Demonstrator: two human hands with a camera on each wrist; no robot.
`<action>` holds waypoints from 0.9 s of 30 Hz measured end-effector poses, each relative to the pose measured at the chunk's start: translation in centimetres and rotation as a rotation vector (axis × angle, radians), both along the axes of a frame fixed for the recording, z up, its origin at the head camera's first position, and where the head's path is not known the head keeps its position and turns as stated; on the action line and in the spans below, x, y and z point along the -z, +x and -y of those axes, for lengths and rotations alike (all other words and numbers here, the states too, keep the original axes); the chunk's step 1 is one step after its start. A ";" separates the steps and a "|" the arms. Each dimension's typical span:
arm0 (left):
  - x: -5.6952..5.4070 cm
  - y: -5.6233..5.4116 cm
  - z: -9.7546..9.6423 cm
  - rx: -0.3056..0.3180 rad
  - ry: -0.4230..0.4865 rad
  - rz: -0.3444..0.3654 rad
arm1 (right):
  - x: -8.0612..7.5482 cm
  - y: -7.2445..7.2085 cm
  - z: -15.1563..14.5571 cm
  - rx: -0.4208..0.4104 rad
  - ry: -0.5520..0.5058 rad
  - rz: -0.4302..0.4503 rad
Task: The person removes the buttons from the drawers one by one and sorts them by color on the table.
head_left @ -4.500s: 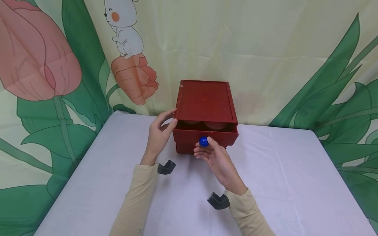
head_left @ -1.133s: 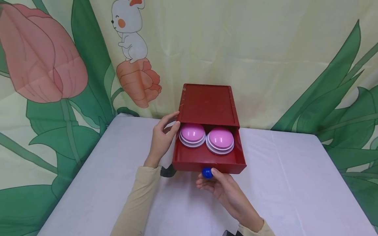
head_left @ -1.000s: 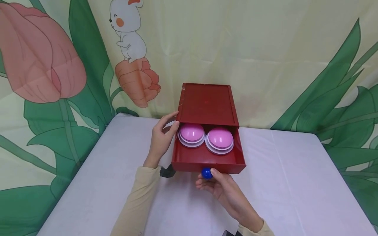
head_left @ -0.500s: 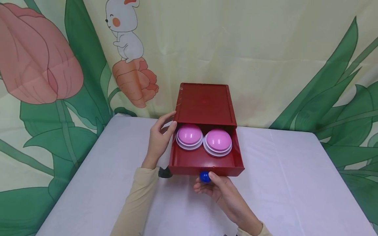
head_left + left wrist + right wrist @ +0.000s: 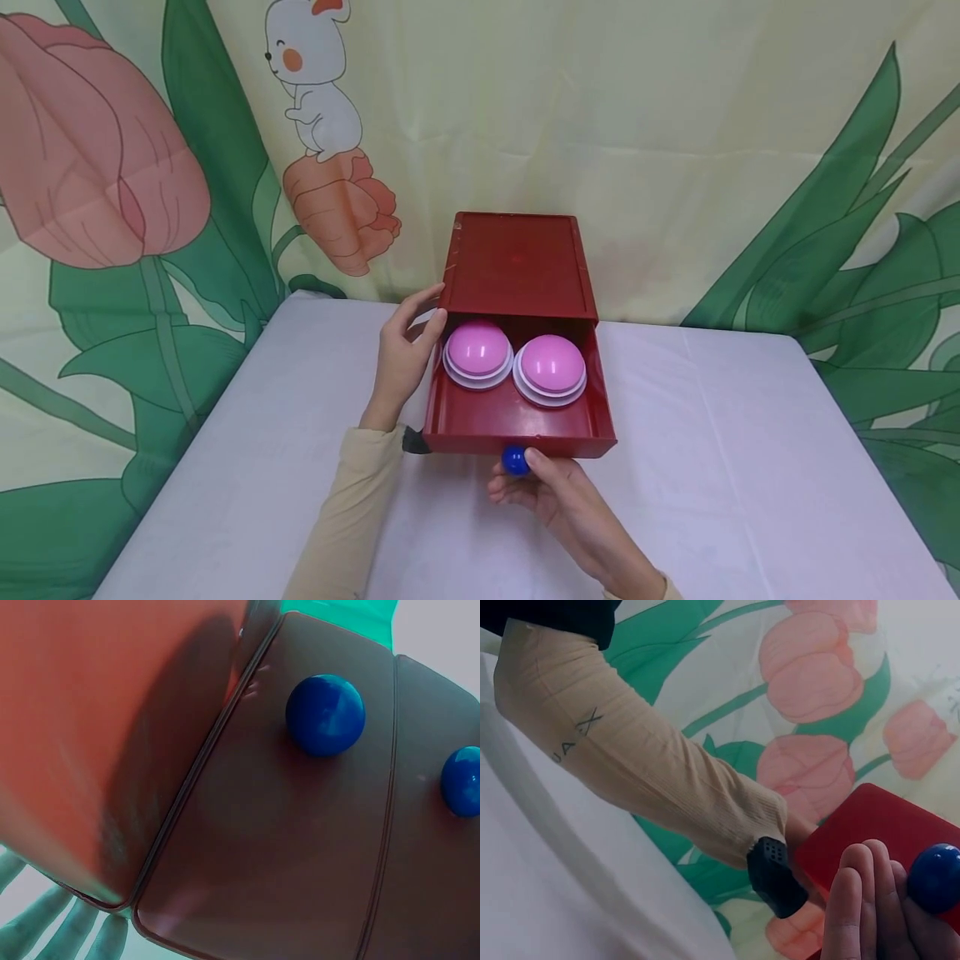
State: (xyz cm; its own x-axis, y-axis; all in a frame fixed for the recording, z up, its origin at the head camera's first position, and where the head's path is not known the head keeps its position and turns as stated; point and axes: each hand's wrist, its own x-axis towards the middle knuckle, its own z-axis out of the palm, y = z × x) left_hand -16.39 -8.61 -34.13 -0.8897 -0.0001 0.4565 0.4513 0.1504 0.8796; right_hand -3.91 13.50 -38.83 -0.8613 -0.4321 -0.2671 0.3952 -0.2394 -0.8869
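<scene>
A red drawer box (image 5: 519, 265) stands at the back of the table, its top drawer (image 5: 517, 417) pulled far out. Inside sit two pink domes on white stepped bases, a left one (image 5: 478, 348) and a right one (image 5: 552, 363). Between thumb and fingers my right hand (image 5: 564, 502) pinches the drawer's round blue knob (image 5: 515, 460), also visible in the right wrist view. My left hand (image 5: 400, 357) touches the box's left side, thumb by the front corner. In the left wrist view, its outstretched fingers (image 5: 45, 922) lie by the reddish wall.
Two more blue knobs, an upper one (image 5: 326, 716) and one at the right edge (image 5: 463, 781), show on drawer fronts in the left wrist view. A white cloth covers the table (image 5: 697, 467). Behind the box hangs a printed curtain (image 5: 637, 167) with plants and a rabbit.
From a narrow gap 4.5 seconds ago, the drawer has come toward me, uncovering both pink domes. During the last second my right hand drew the knob slightly farther; my left hand stayed at the box.
</scene>
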 end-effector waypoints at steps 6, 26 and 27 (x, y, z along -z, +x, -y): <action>0.0 0.0 0.0 0.003 0.012 -0.003 | 0.0 0.2 0.3 0.010 0.002 0.009; 0.0 0.0 0.0 0.007 0.021 -0.003 | -0.7 0.4 -0.4 -0.006 0.046 -0.010; 0.0 0.0 0.0 0.007 0.020 -0.003 | -0.8 0.4 -0.5 -0.005 0.050 -0.015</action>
State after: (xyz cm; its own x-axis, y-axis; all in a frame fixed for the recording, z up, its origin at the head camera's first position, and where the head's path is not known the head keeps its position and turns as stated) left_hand -16.40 -8.64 -34.17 -0.8882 -0.0028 0.4594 0.4552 0.1292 0.8809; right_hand -3.55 14.05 -38.07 -0.8633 -0.4228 -0.2756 0.3826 -0.1922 -0.9037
